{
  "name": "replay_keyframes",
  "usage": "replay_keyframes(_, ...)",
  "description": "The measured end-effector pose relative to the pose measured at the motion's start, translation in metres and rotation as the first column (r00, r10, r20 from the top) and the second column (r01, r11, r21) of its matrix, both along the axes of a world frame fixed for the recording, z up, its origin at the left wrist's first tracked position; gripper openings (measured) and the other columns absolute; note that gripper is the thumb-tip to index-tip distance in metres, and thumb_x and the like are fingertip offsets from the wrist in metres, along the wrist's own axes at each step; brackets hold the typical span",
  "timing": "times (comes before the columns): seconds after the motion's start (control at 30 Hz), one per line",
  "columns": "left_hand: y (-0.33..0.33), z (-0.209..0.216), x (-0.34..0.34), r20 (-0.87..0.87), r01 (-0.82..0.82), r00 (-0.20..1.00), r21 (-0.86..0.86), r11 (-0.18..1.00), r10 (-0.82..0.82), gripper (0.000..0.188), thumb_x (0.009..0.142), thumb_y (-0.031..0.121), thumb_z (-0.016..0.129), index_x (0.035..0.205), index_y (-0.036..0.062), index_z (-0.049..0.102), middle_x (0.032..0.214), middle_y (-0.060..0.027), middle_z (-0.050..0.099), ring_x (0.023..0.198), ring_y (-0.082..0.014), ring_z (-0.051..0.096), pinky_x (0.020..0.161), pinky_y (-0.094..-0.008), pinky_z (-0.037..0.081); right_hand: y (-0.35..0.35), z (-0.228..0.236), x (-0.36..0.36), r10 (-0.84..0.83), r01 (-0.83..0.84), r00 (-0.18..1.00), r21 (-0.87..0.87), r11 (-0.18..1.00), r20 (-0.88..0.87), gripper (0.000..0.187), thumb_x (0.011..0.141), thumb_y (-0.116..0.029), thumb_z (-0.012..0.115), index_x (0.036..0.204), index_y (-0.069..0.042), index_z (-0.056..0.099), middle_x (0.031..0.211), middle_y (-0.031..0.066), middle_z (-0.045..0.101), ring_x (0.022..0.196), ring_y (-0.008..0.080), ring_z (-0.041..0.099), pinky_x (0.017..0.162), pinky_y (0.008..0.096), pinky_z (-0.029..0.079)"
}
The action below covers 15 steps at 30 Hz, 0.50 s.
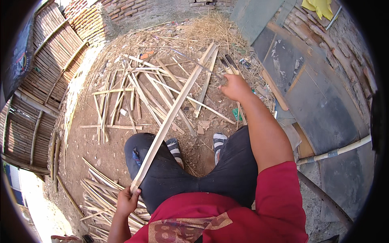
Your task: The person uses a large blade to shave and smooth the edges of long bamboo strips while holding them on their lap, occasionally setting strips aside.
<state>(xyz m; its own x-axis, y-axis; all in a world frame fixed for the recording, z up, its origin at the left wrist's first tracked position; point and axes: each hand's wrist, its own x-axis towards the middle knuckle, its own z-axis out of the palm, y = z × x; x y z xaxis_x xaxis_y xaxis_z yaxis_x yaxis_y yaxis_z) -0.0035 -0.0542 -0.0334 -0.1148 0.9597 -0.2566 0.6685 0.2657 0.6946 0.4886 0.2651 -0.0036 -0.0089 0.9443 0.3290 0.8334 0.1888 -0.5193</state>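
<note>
A long split bamboo strip point(172, 115) slants from my left hip up and away over my left thigh. My left hand point(128, 201) is closed around its near end, thumb on top. In my right hand point(236, 87) is the handle of a long, narrow-bladed knife point(211, 73), its blade pointing forward and left. The blade crosses the strip near the far end; whether they touch I cannot tell. Just beyond the knife, another bamboo piece point(207, 83) lies on the ground. My knees are bent and spread, with both striped shoes point(219, 142) between them.
Loose bamboo strips point(137, 87) are scattered ahead on the dirt, and a curved pile point(107, 202) lies by my left side. Dark boards point(320, 93) lean at the right, near a pale pole point(336, 151). A bamboo-slat panel point(56, 52) stands left; dry straw point(210, 30) lies at the back.
</note>
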Motion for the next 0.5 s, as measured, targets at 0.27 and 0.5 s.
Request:
replay_keyframes(0.27, -0.013, 0.007, 0.011, -0.158, -0.041, 0.986, 0.069, 0.997, 0.051, 0.029, 0.097, 0.027, 0.073, 0.097, -0.0017, 0.07, 0.065, -0.0096, 0.063, 0.058, -0.0182, 0.057, 0.057, -0.0348, 0.047, -0.048, 0.04, -0.055, 0.394, -0.365, 0.858, -0.147, 0.919, 0.329, 0.025, 0.08, -0.023, 0.074, 0.098, -0.006, 0.07, 0.088, 0.0164, 0.073, 0.086, 0.0388, 0.071, 0.078, 0.0491, 0.057)
replay_keyframes(0.5, -0.012, 0.022, 0.028, -0.246, -0.059, 0.966, 0.102, 0.993, 0.083, 0.038, 0.098, 0.036, 0.068, 0.088, -0.0011, 0.068, 0.063, -0.0194, 0.062, 0.056, -0.0341, 0.062, 0.055, -0.0414, 0.046, -0.041, 0.035, -0.028, 0.251, -0.251, 0.943, -0.029, 0.968, 0.221, 0.032, 0.082, -0.029, 0.077, 0.106, -0.008, 0.071, 0.086, 0.0187, 0.072, 0.087, 0.0399, 0.071, 0.076, 0.0505, 0.056)
